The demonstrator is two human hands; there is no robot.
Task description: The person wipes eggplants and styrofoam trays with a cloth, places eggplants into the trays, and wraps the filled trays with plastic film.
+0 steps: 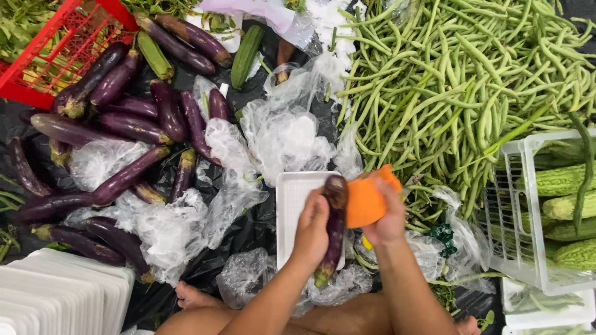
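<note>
My left hand [311, 229] grips a long purple eggplant [335, 232] upright over a white foam tray [289, 205]. My right hand [388, 217] presses an orange cloth [366, 200] against the eggplant's upper end. The eggplant's green stem points down toward my legs. Crumpled clear plastic film [282, 133] lies just beyond the tray.
Several purple eggplants [133, 124] lie on black sheeting at left, by a red crate [56, 53]. A big heap of green long beans [459, 80] fills the upper right. A white basket [528, 211] with bitter gourds stands at right. Stacked white foam trays [56, 294] sit bottom left.
</note>
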